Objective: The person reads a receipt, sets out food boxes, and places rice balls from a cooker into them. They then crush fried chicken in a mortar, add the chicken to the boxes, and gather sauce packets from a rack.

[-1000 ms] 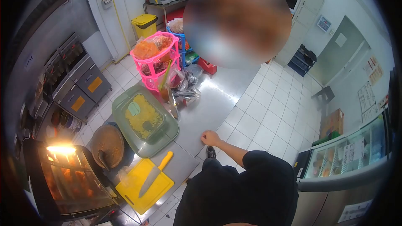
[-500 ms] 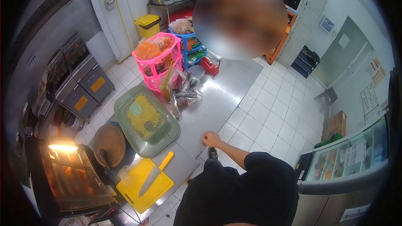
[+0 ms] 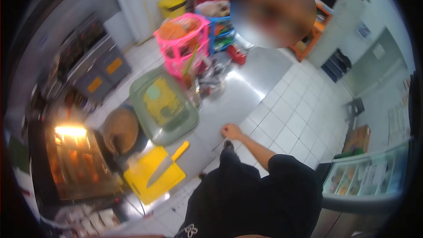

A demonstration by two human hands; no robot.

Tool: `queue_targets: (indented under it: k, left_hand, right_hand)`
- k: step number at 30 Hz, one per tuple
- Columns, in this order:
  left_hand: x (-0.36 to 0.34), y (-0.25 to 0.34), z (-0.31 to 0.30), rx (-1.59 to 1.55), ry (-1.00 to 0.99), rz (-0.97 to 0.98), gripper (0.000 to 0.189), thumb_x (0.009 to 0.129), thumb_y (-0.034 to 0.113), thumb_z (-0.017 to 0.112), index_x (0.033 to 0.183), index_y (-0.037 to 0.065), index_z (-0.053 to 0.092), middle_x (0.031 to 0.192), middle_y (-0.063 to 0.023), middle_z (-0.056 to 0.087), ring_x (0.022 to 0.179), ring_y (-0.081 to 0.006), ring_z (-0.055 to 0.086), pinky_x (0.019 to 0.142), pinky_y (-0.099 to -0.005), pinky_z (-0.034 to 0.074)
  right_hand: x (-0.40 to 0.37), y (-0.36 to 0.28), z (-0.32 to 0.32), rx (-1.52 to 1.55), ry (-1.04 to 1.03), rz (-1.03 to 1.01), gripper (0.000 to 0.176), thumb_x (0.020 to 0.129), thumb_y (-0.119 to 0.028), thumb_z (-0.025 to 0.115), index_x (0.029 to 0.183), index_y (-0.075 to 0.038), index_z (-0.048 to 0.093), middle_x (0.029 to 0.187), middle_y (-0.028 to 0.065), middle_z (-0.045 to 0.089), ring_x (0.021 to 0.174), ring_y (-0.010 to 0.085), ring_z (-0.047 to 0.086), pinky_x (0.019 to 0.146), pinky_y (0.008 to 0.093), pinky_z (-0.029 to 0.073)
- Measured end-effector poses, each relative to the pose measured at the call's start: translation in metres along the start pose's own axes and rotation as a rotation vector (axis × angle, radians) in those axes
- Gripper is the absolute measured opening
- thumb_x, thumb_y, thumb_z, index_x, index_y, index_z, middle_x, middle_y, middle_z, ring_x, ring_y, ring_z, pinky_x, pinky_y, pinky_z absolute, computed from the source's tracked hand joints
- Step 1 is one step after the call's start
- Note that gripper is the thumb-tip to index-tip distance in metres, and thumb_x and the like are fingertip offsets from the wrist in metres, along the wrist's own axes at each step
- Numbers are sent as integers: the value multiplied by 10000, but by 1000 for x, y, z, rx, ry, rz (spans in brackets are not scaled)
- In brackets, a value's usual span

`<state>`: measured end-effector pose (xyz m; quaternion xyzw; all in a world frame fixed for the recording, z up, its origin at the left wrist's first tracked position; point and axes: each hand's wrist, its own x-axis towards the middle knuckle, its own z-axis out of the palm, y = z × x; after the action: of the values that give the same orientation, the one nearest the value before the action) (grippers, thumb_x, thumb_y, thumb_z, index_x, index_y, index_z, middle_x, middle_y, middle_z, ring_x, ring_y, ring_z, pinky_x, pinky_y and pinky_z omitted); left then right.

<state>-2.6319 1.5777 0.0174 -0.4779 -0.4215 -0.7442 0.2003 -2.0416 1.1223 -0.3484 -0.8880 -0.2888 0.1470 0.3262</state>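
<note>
My right hand (image 3: 231,131) is closed in a loose fist at the edge of the steel table (image 3: 211,125), slightly blurred, and nothing shows in it. My left hand is out of view. To the left of my right hand, a knife with a yellow handle (image 3: 180,150) lies on a yellow cutting board (image 3: 143,184). A crumpled clear plastic piece (image 3: 142,162) sits on the board's upper left corner. Beyond the board is a green tub (image 3: 185,122) with yellow food (image 3: 159,101) showing inside it. Beside the tub is a brown round bowl or mortar (image 3: 121,128).
A lit glass warmer (image 3: 72,161) stands at left. Pink tiered baskets (image 3: 181,39), blue baskets (image 3: 220,28) and a red tape dispenser (image 3: 238,55) are toward the table's far end, near a blurred area. A glass-topped freezer (image 3: 368,174) is at right on the tiled floor (image 3: 282,123).
The view has shifted, so the scene sits farther right and is more blurred. My right hand stays closed near the table edge. White packets now show at the lower left.
</note>
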Motion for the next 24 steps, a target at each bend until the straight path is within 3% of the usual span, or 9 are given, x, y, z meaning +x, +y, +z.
queue_targets:
  k: [3, 6, 10, 14, 17, 19, 22, 23, 24]
  left_hand:
    - [-32, 107, 16, -249, -77, 26, 197, 905, 85, 475, 912, -49, 619, 908, -136, 659, 859, -255, 629, 779, -347, 528]
    - [-102, 169, 45, -788, -368, -145, 152, 802, 54, 506, 919, -13, 577, 874, -125, 594, 861, -240, 559, 789, -336, 497]
    - [-201, 298, 85, -1003, -808, -353, 242, 693, -59, 408, 878, 25, 540, 798, -81, 512, 749, -170, 476, 654, -272, 385]
    - [-295, 407, 128, -973, -1284, -594, 154, 794, -93, 478, 852, 2, 585, 801, -41, 565, 745, -118, 532, 685, -240, 429]
    - [-325, 504, 202, -828, -1383, -75, 105, 853, -19, 559, 941, -6, 616, 922, -110, 648, 880, -189, 626, 812, -288, 472]
    - [-346, 557, 270, -798, -1349, -1, 237, 860, 64, 590, 1089, 15, 630, 1053, -146, 655, 1034, -277, 622, 933, -365, 465]
    - [-405, 582, 376, -417, -1291, 312, 687, 798, 305, 720, 1383, 104, 419, 1326, -203, 480, 1167, -375, 528, 983, -482, 418]
    - [-409, 595, 386, -396, -1287, 303, 687, 798, 305, 720, 1383, 104, 419, 1326, -203, 480, 1167, -375, 528, 983, -482, 418]
    - [-411, 611, 392, -211, -1437, 343, 821, 753, 345, 756, 1426, 127, 341, 1349, -228, 439, 1172, -397, 518, 981, -509, 417]
  right_hand:
    - [18, -4, -46, 422, -336, 200, 141, 859, -157, 613, 915, -58, 696, 730, 77, 671, 646, 139, 634, 554, 285, 505]
    - [50, 3, -104, 479, -292, 155, 96, 864, -83, 585, 923, -53, 655, 749, 33, 643, 666, 90, 620, 522, 238, 481]
    - [105, 11, -170, 657, -91, 69, 6, 853, -67, 579, 848, -68, 582, 753, 13, 607, 651, 86, 594, 528, 235, 460]
    - [148, 53, -190, 667, -180, 70, 46, 835, -49, 595, 831, -82, 563, 735, -8, 586, 654, 76, 568, 556, 232, 445]
    - [166, 126, -148, 529, -234, -99, 70, 822, -76, 634, 817, -80, 565, 721, -22, 581, 646, 61, 533, 562, 242, 434]
    - [160, 129, -148, 390, -270, -90, 91, 823, -101, 652, 807, -71, 567, 720, -21, 586, 616, 64, 517, 552, 250, 431]
    - [157, 128, -151, 371, -285, -81, 100, 841, -122, 651, 817, -65, 572, 724, -5, 603, 578, 79, 522, 527, 256, 434]
    - [159, 134, -152, 442, -261, -105, 99, 856, -130, 645, 832, -64, 575, 727, 9, 613, 562, 88, 534, 512, 255, 437]
    - [162, 136, -158, 442, -279, -118, 99, 856, -130, 645, 832, -64, 575, 727, 9, 613, 562, 88, 534, 512, 255, 437]
